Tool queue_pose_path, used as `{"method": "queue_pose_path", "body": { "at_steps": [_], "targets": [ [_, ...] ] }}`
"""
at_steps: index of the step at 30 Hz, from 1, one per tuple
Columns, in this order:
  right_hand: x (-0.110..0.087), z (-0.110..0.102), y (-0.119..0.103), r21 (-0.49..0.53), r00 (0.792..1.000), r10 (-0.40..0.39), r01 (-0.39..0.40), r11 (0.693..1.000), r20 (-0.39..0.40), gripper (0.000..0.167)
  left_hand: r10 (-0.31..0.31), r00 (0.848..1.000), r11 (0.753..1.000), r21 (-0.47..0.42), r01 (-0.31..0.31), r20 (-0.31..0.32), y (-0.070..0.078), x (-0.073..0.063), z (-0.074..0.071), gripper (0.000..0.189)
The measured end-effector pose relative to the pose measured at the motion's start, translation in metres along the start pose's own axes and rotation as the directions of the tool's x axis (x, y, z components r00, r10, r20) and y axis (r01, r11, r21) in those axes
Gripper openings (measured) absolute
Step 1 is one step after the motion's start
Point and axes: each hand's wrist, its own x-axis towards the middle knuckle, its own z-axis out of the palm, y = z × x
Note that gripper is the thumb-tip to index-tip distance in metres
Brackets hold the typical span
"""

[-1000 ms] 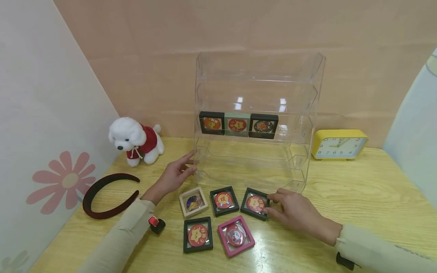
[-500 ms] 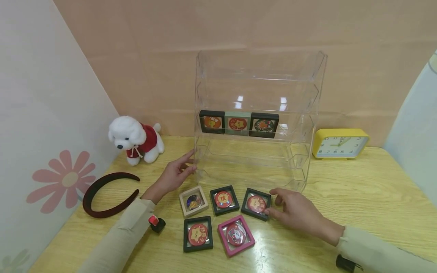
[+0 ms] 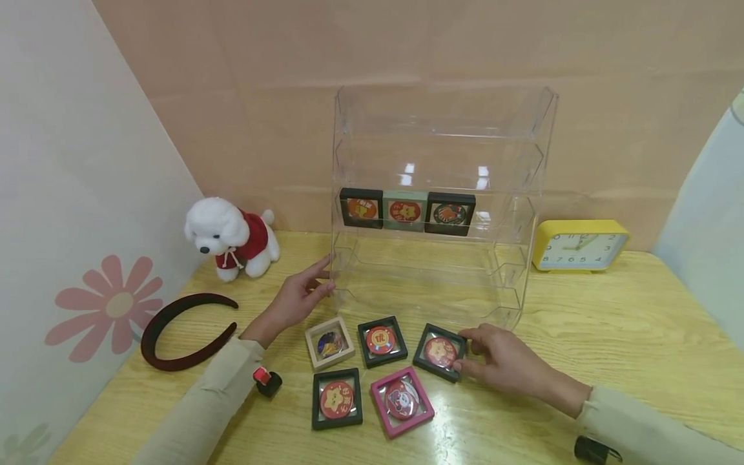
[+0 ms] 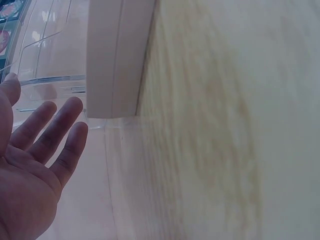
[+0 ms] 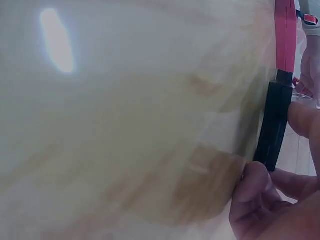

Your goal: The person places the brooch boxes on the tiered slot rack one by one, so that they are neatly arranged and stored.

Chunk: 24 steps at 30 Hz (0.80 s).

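A clear tiered acrylic rack [image 3: 430, 255] stands on the table, with two black frames and a pale green frame [image 3: 405, 211] in a row on one tier. My left hand [image 3: 299, 297] is at the rack's lower left side, thumb and fingertips at its edge; in the left wrist view the fingers [image 4: 67, 150] are extended and loosely spread. My right hand [image 3: 502, 358] pinches the right corner of a black display frame [image 3: 423, 361] holding a red star badge. The right wrist view shows thumb and fingers at that black frame's edge, close over the tabletop.
Near it lie a beige frame [image 3: 314, 360], another black frame [image 3: 365, 354], a third black frame [image 3: 320, 420] and a pink frame [image 3: 389, 429]. A plush dog [image 3: 256, 239] and dark red headband [image 3: 152, 336] sit left; a yellow clock [image 3: 581, 226] stands right.
The black frame under my right hand has slid slightly right and toward me, turning a little, and the right hand moved with it. My left hand stays at the rack.
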Motion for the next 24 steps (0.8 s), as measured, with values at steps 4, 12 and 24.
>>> {"method": "queue_pose_path", "body": {
  "at_steps": [4, 12, 24],
  "targets": [
    [-0.002, 0.0006, 0.0005, 0.073, 1.0, 0.003, -0.002, 0.997, -0.018, 0.054, 0.001, 1.0, 1.0, -0.002, -0.001, 0.003, -0.0001, -0.0004, 0.0, 0.05],
    [-0.0025, 0.002, -0.0014, 0.168, 0.998, 0.038, -0.029, 0.985, -0.051, 0.046, -0.002, 1.0, 1.0, 0.008, 0.002, -0.002, -0.0001, -0.0007, -0.0005, 0.05],
    [-0.0009, -0.0001, -0.005, 0.322, 0.979, -0.018, 0.084, 0.943, -0.201, 0.026, -0.004, 1.0, 1.0, 0.007, 0.004, 0.002, 0.0008, -0.0004, 0.0003, 0.05]
  ]
}}
